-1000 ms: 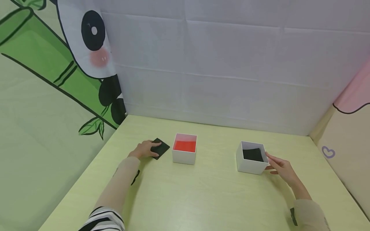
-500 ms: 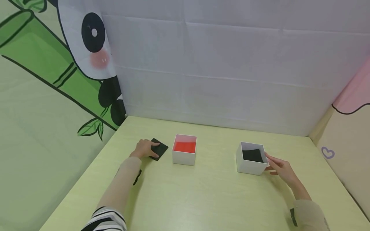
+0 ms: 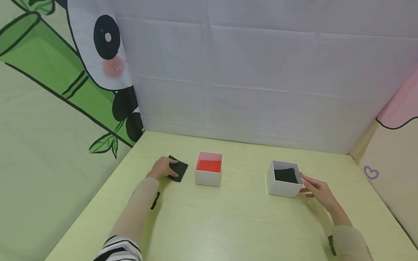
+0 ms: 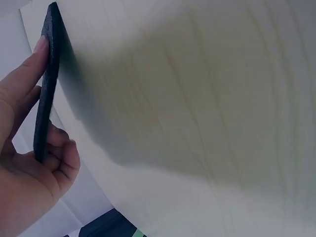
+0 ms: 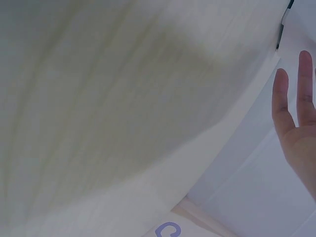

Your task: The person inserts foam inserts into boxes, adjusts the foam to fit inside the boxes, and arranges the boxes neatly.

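Observation:
My left hand (image 3: pixel 161 168) holds a thin black square (image 3: pixel 178 169) at the left of the table, just left of the white box with red inside (image 3: pixel 208 178). Seen edge-on in the left wrist view, this black square (image 4: pixel 48 84) sits between my fingers and thumb, apparently off the tabletop; its material is unclear. Over on the right, my right hand (image 3: pixel 320 190) touches the right side of a second white box (image 3: pixel 283 188). Inside that box lies a black flat piece (image 3: pixel 285 175). Two extended fingers (image 5: pixel 280 94) show in the right wrist view; the others are cut off.
Both boxes stand on a pale yellow-green table (image 3: pixel 222 221), with a gap between them. A white cloth backdrop (image 3: pixel 248 79) rises behind the table's far edge. Printed panels flank it, with a green bamboo picture (image 3: pixel 58 65) on the left.
The black square has turned slightly and shifted a little left with my left hand. My right hand and both boxes have stayed in place.

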Demonstrator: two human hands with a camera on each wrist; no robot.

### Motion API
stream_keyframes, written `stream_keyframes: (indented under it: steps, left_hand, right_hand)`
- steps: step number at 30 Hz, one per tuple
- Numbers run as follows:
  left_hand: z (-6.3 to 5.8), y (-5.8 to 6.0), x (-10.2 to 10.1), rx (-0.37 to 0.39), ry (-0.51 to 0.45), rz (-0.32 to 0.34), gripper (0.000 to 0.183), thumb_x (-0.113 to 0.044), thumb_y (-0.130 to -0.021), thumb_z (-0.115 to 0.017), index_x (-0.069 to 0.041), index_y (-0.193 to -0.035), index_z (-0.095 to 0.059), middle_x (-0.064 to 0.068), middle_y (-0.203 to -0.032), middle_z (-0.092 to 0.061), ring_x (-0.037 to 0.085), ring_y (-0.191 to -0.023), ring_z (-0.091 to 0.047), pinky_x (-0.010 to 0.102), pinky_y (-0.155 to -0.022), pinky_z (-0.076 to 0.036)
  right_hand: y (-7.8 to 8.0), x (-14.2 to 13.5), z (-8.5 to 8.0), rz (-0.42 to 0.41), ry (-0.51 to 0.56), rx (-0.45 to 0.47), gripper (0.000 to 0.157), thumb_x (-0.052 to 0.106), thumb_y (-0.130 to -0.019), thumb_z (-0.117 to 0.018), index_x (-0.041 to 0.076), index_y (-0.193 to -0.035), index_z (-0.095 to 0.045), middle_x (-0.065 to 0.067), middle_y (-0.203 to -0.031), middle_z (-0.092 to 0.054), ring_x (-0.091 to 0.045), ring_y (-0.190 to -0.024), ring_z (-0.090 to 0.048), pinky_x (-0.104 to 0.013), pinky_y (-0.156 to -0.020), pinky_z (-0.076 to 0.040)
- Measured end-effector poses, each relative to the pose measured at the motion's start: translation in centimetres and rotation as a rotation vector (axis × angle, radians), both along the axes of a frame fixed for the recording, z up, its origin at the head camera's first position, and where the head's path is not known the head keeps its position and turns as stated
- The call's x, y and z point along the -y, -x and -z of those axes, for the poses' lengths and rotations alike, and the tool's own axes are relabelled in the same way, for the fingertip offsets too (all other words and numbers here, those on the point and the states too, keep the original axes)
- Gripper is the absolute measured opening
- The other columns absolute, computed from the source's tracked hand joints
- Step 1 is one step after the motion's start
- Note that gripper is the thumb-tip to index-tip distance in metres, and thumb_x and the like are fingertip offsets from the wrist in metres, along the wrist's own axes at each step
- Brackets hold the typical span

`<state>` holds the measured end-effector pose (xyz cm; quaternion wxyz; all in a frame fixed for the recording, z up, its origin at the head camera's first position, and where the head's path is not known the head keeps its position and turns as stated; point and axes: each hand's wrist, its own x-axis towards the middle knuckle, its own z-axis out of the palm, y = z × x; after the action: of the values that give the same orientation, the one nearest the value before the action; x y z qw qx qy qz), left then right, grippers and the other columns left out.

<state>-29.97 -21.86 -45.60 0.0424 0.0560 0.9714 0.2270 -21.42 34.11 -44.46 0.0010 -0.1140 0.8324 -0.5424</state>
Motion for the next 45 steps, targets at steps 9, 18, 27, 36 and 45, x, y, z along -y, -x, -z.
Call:
stream_keyframes:
  steps: [9, 18, 27, 36, 45]
  left_hand:
    - [-0.2, -0.7, 1.3, 0.002, -0.193, -0.067, 0.059, -0.011, -0.066, -0.079, -0.004, -0.120, -0.057, 0.027, -0.125, -0.045, 0.042, -0.118, -0.036, 0.047, -0.093, -0.032]
    - [-0.4, -1.5, 2.0, -0.019, -0.252, -0.055, 0.056, -0.009, -0.068, -0.077, -0.003, -0.120, -0.057, 0.027, -0.125, -0.045, 0.043, -0.117, -0.036, 0.048, -0.093, -0.032]
    - [-0.7, -2.5, 2.0, -0.029, -0.308, -0.036, 0.053, -0.009, -0.072, -0.074, -0.003, -0.121, -0.056, 0.028, -0.127, -0.043, 0.044, -0.119, -0.034, 0.051, -0.094, -0.030]
    - [-1.6, -4.0, 1.5, 0.002, -0.329, -0.016, 0.051, -0.008, -0.074, -0.072, -0.004, -0.122, -0.056, 0.027, -0.127, -0.043, 0.042, -0.118, -0.036, 0.050, -0.093, -0.032]
    - [-2.5, -5.6, 1.3, 0.002, -0.326, 0.004, 0.050, -0.009, -0.073, -0.073, -0.004, -0.120, -0.057, 0.027, -0.124, -0.046, 0.042, -0.116, -0.038, 0.050, -0.090, -0.035]
  right_hand:
    - [-0.4, 0.5, 0.4, 0.000, 0.007, -0.008, 0.037, 0.016, -0.094, -0.048, 0.002, -0.128, -0.045, 0.027, -0.100, -0.055, -0.018, -0.078, -0.064, -0.031, -0.063, -0.051]
    - [-0.9, 0.7, 0.5, 0.005, 0.002, -0.013, 0.037, 0.016, -0.094, -0.048, 0.002, -0.128, -0.045, 0.028, -0.100, -0.054, -0.019, -0.078, -0.064, -0.031, -0.063, -0.051]
    - [-0.7, 0.6, 0.7, 0.006, -0.002, -0.012, 0.037, 0.016, -0.094, -0.048, 0.001, -0.128, -0.044, 0.028, -0.100, -0.054, -0.019, -0.078, -0.064, -0.032, -0.063, -0.051]
    - [-0.7, 0.6, 0.6, 0.011, 0.000, -0.011, 0.038, 0.017, -0.094, -0.048, 0.000, -0.128, -0.043, 0.028, -0.100, -0.054, -0.013, -0.077, -0.064, -0.032, -0.063, -0.050]
    - [-0.8, 0.6, 0.6, 0.015, -0.007, -0.014, 0.038, 0.016, -0.093, -0.048, 0.000, -0.128, -0.044, 0.028, -0.100, -0.054, -0.017, -0.078, -0.064, -0.031, -0.063, -0.050]
